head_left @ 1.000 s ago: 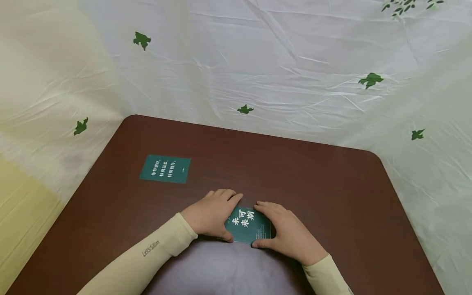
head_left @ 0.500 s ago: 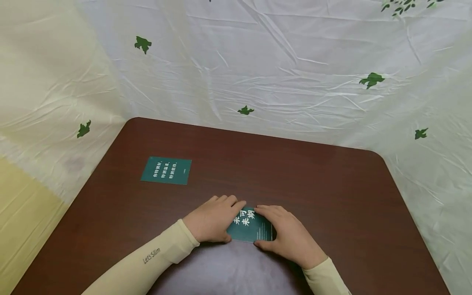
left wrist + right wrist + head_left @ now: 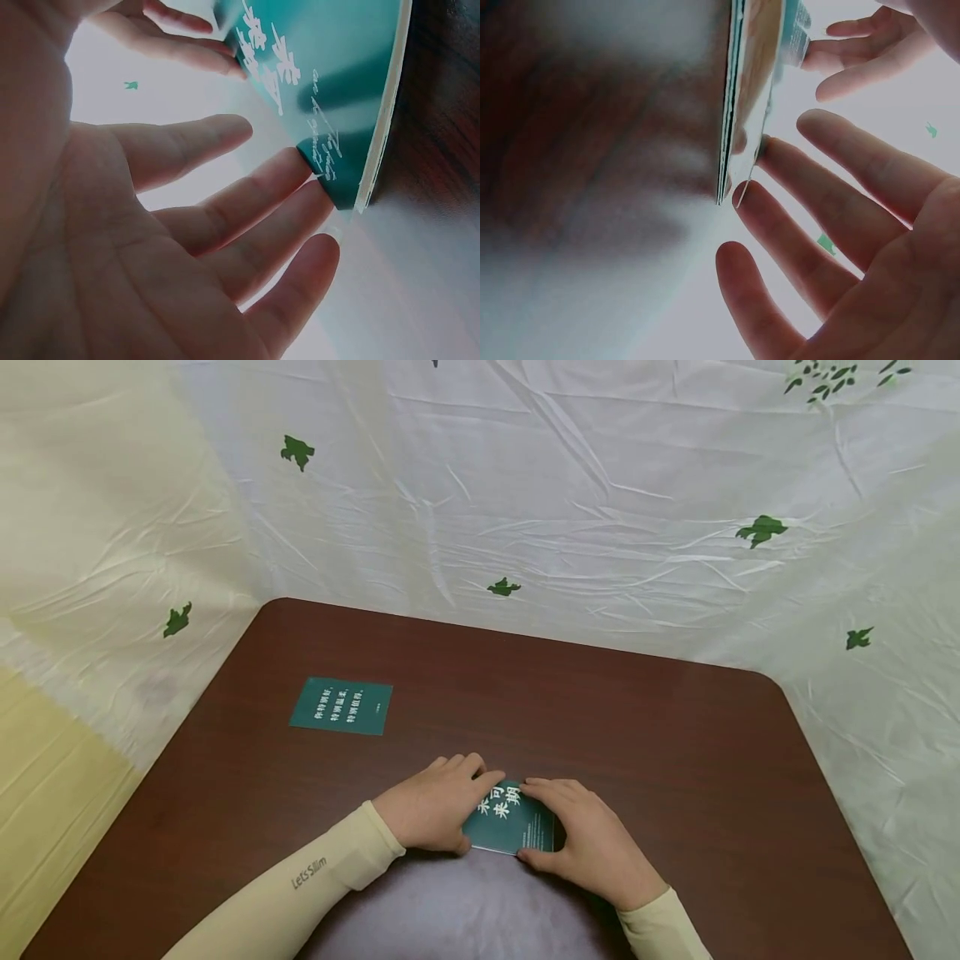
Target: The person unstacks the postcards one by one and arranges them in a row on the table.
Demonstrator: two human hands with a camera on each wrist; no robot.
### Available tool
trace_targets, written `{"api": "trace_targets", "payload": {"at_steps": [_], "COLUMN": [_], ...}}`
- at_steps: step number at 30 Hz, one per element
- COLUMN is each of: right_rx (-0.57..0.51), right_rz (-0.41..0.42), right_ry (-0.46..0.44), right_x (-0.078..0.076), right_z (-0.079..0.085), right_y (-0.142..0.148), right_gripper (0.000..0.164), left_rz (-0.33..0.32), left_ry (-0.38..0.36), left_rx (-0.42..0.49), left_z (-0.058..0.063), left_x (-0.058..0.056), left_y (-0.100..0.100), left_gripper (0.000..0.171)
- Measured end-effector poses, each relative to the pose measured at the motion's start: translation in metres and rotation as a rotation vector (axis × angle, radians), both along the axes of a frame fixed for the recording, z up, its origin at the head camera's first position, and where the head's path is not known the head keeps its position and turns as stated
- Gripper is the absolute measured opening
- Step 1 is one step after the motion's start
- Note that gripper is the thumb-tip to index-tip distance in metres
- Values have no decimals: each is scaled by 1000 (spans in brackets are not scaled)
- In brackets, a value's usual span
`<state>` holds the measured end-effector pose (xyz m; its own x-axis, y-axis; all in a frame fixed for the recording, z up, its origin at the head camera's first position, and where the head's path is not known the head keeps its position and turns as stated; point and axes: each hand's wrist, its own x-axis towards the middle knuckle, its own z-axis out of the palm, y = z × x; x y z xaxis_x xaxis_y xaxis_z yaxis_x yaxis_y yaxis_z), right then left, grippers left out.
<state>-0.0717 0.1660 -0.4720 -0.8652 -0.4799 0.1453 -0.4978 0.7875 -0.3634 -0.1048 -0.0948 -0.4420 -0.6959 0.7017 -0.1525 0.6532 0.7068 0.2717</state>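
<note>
A small stack of teal cards [image 3: 506,833] with white characters lies near the front edge, between my two hands. My left hand [image 3: 431,806] holds its left end, thumb at the near edge and fingers at the far edge. On the right end my right hand [image 3: 596,843] holds it likewise. Pale layered edges of the teal stack [image 3: 390,97] show in the left wrist view, with fingertips right at one corner. In the right wrist view the layers of the stack [image 3: 728,112] stand slightly apart, fingertips at their ends. My left hand hides part of the printing.
A single teal card [image 3: 345,706] with white writing lies flat at the back left of the brown table [image 3: 637,735]. White cloth [image 3: 525,485] with green leaf shapes hangs behind and beside the table. A pale lilac surface [image 3: 457,910] sits in front of me.
My left hand's fingers have slid a little rightward over the stack, covering more of its characters. The right hand has barely moved, and the single card lies where it was.
</note>
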Motion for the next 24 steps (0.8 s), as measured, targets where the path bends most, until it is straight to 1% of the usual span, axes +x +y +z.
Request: {"api": "trace_targets", "payload": {"at_steps": [6, 12, 17, 20, 24], "right_rx": [10, 57, 78, 63, 35], "right_rz": [24, 56, 88, 102, 95], "right_ry": [0, 1, 13, -3, -48], "right_x": [-7, -23, -37, -47, -68], "right_z": [5, 9, 12, 13, 16], "right_y": [-3, -12, -21, -26, -36], "right_gripper": [74, 73, 74, 74, 73], "left_rz": [23, 96, 132, 149, 188], "left_ry": [-60, -138, -165, -172, -189], "left_rx": [46, 95, 126, 141, 170], "left_z": [1, 4, 5, 6, 9], "left_x": [-6, -16, -23, -31, -50], "left_y": [-5, -15, -22, -28, -39], "left_gripper": [93, 92, 91, 91, 90]}}
